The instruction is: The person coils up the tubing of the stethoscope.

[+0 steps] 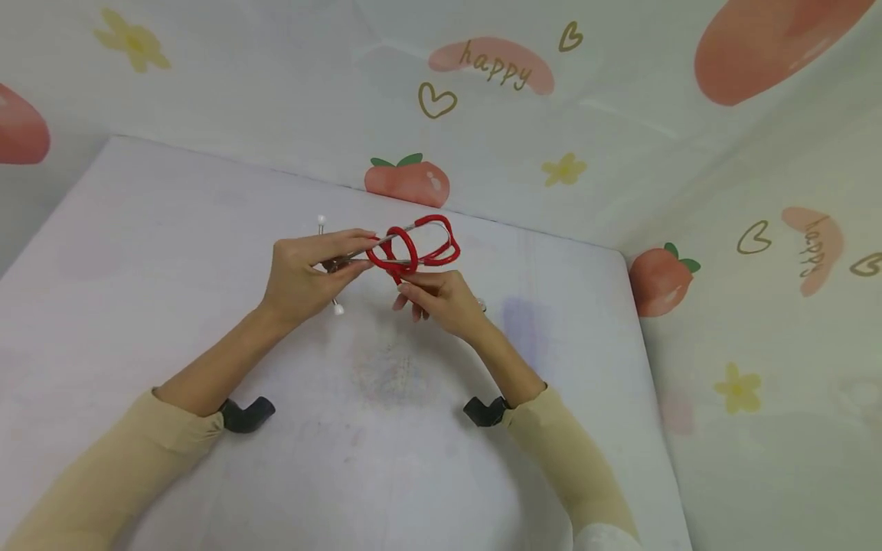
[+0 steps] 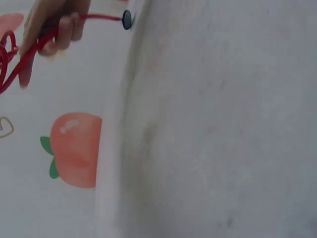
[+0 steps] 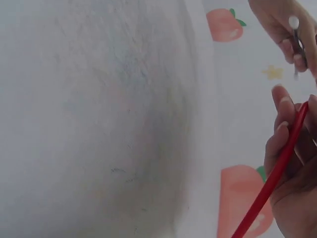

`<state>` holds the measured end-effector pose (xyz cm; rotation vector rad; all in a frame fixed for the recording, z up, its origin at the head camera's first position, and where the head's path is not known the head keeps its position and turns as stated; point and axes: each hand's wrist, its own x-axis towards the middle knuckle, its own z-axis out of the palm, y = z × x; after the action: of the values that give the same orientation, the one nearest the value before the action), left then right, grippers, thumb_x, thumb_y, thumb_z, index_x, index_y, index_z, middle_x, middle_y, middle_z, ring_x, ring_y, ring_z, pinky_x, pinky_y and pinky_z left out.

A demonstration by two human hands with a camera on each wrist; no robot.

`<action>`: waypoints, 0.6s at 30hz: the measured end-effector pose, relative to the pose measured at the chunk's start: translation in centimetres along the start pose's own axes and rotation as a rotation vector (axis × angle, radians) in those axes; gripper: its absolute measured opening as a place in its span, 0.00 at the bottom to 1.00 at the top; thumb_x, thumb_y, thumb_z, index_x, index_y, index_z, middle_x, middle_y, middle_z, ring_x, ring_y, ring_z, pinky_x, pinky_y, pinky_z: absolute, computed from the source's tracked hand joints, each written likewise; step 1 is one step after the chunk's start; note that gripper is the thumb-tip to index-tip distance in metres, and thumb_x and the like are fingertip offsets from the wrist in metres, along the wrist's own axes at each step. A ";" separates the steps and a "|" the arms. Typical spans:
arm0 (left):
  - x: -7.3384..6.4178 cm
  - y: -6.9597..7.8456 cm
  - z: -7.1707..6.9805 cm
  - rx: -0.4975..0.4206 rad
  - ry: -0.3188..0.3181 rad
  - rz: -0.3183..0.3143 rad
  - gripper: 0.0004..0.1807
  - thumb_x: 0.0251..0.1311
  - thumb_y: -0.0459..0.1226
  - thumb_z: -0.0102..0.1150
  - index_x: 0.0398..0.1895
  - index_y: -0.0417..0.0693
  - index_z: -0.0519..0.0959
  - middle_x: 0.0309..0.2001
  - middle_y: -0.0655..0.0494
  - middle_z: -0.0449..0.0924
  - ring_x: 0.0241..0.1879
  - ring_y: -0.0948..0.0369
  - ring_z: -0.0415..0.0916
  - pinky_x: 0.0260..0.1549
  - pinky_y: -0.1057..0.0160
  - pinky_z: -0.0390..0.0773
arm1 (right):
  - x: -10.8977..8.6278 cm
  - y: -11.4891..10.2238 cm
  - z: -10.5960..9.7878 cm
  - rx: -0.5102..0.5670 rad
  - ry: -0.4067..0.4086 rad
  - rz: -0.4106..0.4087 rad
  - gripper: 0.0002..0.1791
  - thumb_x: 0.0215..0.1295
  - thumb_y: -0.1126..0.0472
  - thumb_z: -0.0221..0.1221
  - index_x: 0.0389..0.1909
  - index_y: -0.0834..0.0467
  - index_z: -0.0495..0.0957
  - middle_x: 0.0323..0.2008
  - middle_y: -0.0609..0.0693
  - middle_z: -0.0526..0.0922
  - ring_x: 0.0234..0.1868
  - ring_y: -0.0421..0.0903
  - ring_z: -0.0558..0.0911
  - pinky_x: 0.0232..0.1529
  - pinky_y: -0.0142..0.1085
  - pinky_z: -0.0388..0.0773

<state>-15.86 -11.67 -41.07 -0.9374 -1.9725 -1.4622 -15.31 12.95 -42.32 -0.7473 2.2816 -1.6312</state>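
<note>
A stethoscope with red tubing (image 3: 275,173) is held up over the table between both hands. The left hand (image 1: 299,269) grips its metal ear tubes, and a white ear tip (image 1: 338,310) sticks out on either side of that hand. The tubing is looped around itself just past the left fingertips. Below the loops, the right hand (image 1: 448,302) pinches the tubing between thumb and fingers. In the left wrist view the round chest piece (image 2: 127,20) extends past the right hand on a length of tubing; the head view shows only a bit of it beside the right wrist.
The white table (image 1: 386,474) carries faint smudges. Behind it and to the right stand white walls (image 1: 289,92) printed with peaches, flowers and hearts. A black curved piece (image 1: 248,415) sits at the left sleeve cuff, and another black piece (image 1: 485,412) at the right.
</note>
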 end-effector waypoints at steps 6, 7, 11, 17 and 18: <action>0.4 -1.2 -1.1 0.115 0.068 -0.046 0.20 0.46 0.26 0.75 0.47 0.42 0.87 0.46 0.53 0.87 0.25 0.65 0.79 0.28 0.77 0.76 | -0.9 -0.5 0.3 -0.111 -0.024 0.020 0.21 0.68 0.63 0.62 0.60 0.63 0.78 0.25 0.59 0.84 0.18 0.49 0.72 0.19 0.35 0.69; 0.5 -1.3 -1.3 0.132 0.071 -0.049 0.20 0.46 0.27 0.76 0.47 0.41 0.87 0.46 0.52 0.87 0.26 0.64 0.80 0.29 0.77 0.75 | -1.0 -0.6 0.3 -0.133 -0.028 0.028 0.21 0.68 0.63 0.63 0.61 0.62 0.78 0.24 0.59 0.84 0.18 0.48 0.72 0.19 0.34 0.68; 0.4 -1.7 -1.7 0.179 0.059 -0.038 0.21 0.45 0.27 0.76 0.47 0.41 0.87 0.45 0.50 0.87 0.27 0.61 0.82 0.30 0.78 0.75 | -1.4 -1.4 0.3 -0.230 -0.039 0.047 0.21 0.66 0.63 0.65 0.60 0.59 0.79 0.23 0.53 0.83 0.21 0.45 0.75 0.19 0.32 0.65; 0.2 -2.4 -1.9 0.238 0.036 -0.007 0.19 0.47 0.29 0.76 0.47 0.43 0.87 0.42 0.52 0.88 0.24 0.65 0.75 0.28 0.78 0.72 | -2.1 -3.5 0.5 -0.393 -0.056 -0.018 0.19 0.66 0.62 0.65 0.57 0.59 0.82 0.25 0.45 0.84 0.20 0.38 0.70 0.19 0.30 0.66; 0.2 -2.4 -1.9 0.246 0.034 -0.004 0.19 0.47 0.30 0.76 0.46 0.44 0.88 0.42 0.52 0.88 0.23 0.65 0.75 0.28 0.78 0.72 | -2.2 -3.8 0.5 -0.429 -0.062 -0.041 0.19 0.66 0.63 0.65 0.57 0.59 0.82 0.27 0.45 0.85 0.21 0.37 0.70 0.20 0.30 0.67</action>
<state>-17.87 -13.90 -41.86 -0.7955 -2.0719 -1.1944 -12.25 12.78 -39.12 -0.9240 2.6163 -1.1206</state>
